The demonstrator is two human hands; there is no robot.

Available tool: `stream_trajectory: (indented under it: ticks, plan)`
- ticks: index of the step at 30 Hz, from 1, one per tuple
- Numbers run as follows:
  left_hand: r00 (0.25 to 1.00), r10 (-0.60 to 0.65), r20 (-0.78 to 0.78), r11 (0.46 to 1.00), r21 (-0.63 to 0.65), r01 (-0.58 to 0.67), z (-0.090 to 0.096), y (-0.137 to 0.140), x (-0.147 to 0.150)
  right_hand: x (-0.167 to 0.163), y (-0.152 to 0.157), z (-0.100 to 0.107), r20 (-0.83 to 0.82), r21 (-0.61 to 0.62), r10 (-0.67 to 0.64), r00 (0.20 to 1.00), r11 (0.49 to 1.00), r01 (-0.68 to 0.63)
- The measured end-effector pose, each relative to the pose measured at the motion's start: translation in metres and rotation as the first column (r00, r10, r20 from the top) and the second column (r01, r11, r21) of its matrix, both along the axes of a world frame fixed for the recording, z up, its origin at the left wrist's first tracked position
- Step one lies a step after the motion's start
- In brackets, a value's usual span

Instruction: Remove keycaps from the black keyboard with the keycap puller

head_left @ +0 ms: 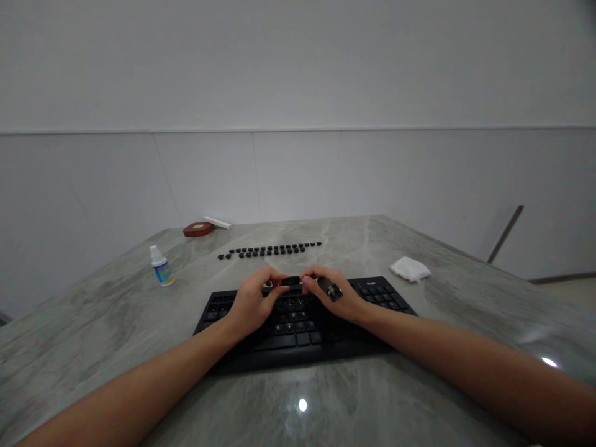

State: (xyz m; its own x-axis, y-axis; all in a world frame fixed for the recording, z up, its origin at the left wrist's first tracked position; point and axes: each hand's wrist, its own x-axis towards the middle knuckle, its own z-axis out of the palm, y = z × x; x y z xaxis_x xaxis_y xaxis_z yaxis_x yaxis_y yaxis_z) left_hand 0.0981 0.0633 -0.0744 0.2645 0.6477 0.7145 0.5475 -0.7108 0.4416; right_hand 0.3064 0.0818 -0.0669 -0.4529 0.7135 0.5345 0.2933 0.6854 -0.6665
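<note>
A black computer keyboard lies flat on the table, several of its keys bare of caps in the middle rows. Over its back edge, my left hand pinches the left end of a small black piece that looks like a keycap. My right hand is closed, thumb and forefinger near the piece's right end. A dark brown tool rests in its grip between thumb and forefinger; its exact kind is unclear. Behind the keyboard, loose black keycaps stand in two rows.
On the left stands a small spray bottle with a blue and yellow label. Farther back are a reddish-brown case and a thin white item. A folded white cloth or tissue lies right of the keyboard. A wall rises behind the table.
</note>
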Motion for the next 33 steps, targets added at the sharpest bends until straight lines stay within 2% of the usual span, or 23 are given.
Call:
stream_trajectory:
  ticks: [3, 10, 17, 23, 25, 27, 29, 31, 33]
  plan:
    - [1.0, -0.019, 0.008, 0.999, -0.028, 0.019, 0.0, 0.0, 0.0, -0.001, 0.003, 0.0, 0.001, -0.109, 0.033, 0.999, 0.994, -0.033]
    - [0.998, -0.062, -0.017, 0.997, -0.041, 0.061, 0.003, -0.004, 0.002, -0.001, 0.004, -0.002, 0.003, -0.215, 0.102, 0.995, 0.972, -0.099]
    - [0.998, -0.046, -0.037, 0.999, -0.024, 0.045, 0.003, -0.004, 0.003, -0.001, 0.006, -0.002, -0.031, -0.239, 0.069, 0.997, 0.968, -0.074]
    - [0.997, -0.051, -0.051, 0.999, -0.021, 0.05, 0.003, -0.004, 0.003, 0.001, 0.006, -0.002, -0.001, -0.146, 0.058, 0.998, 0.988, -0.057]
    - [0.998, -0.045, -0.053, 0.999, -0.01, 0.045, 0.004, -0.004, 0.002, 0.002, 0.009, -0.004, -0.038, -0.129, 0.041, 0.998, 0.991, -0.045]
    - [0.999, -0.032, -0.04, 0.999, 0.002, 0.032, 0.004, -0.004, 0.002, 0.002, 0.013, -0.007, -0.156, -0.131, 0.011, 0.988, 0.991, -0.032]
    - [0.999, -0.023, -0.022, 1.0, 0.01, 0.023, 0.003, -0.004, 0.002, 0.002, 0.018, -0.011, -0.308, -0.22, -0.018, 0.951, 0.974, -0.052]
    - [1.0, -0.02, -0.015, 1.0, 0.012, 0.02, 0.003, -0.004, 0.002, 0.001, 0.021, -0.013, -0.413, -0.372, -0.034, 0.91, 0.918, -0.134]
    - [1.0, -0.021, -0.015, 1.0, 0.014, 0.021, 0.003, -0.003, 0.001, 0.0, 0.022, -0.014, -0.438, -0.475, -0.034, 0.898, 0.857, -0.199]
